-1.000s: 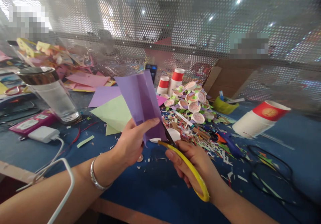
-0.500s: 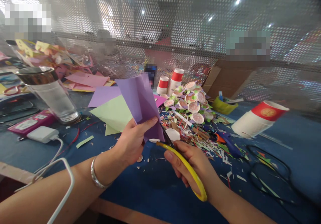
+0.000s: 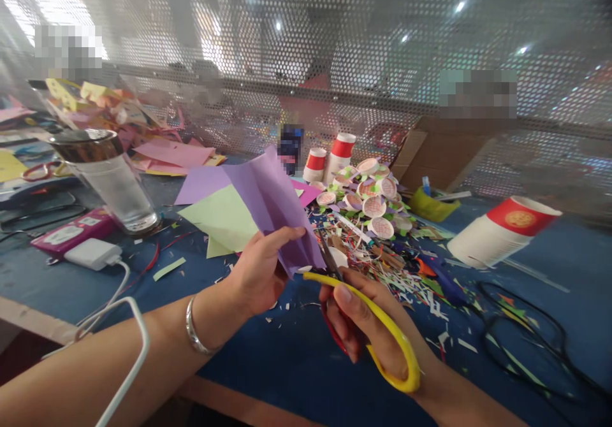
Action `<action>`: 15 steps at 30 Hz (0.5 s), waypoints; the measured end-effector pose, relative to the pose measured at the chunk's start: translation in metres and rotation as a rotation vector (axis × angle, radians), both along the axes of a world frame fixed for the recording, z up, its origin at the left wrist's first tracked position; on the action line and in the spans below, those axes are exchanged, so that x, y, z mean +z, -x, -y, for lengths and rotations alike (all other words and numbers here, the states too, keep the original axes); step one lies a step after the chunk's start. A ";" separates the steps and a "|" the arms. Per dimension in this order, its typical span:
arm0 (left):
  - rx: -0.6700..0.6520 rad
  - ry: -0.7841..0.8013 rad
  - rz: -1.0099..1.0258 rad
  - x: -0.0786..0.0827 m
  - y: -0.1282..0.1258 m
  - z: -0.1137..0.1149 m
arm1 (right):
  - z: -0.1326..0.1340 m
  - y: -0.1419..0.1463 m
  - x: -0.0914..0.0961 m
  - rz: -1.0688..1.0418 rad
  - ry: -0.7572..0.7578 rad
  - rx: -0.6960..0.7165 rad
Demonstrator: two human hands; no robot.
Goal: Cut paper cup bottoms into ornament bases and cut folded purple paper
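Note:
My left hand (image 3: 262, 267) pinches a folded purple paper sheet (image 3: 268, 197) between thumb and fingers, holding it upright above the blue table. Through the handles of a pair of scissors (image 3: 387, 325) pass the fingers of my right hand (image 3: 363, 312); one handle is yellow, the other shows red below. The dark blades point up and away, at the paper's lower right edge. Whether they have bitten into the paper I cannot tell. Behind the left hand lie a pale green sheet (image 3: 222, 220) and another purple sheet (image 3: 198, 188).
Paper scraps (image 3: 382, 261) and a heap of decorated round discs (image 3: 375, 201) cover the middle. Red-and-white paper cups (image 3: 504, 232), a glue gun (image 3: 442, 277) and a black cable lie right. At left are a water tumbler (image 3: 115, 188), a purple power strip (image 3: 71, 229) and white cable.
The scissors' handles have spread, so the red one now shows. My right hand has shifted slightly right and down. The purple paper has turned a little, and the whole view has shifted slightly.

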State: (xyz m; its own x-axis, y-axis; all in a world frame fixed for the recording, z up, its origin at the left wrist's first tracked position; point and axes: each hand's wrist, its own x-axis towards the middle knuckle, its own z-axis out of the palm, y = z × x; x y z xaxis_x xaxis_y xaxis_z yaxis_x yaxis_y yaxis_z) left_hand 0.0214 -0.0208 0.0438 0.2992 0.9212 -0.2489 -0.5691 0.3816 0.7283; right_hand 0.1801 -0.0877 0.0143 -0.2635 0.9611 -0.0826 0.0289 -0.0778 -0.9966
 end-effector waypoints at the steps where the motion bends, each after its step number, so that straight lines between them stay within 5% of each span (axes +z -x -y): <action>1: 0.001 -0.008 -0.008 -0.001 0.000 0.000 | -0.001 0.000 0.000 -0.011 0.005 0.002; 15: -0.070 -0.072 0.010 -0.004 -0.001 0.003 | 0.003 -0.001 -0.003 -0.093 0.028 0.013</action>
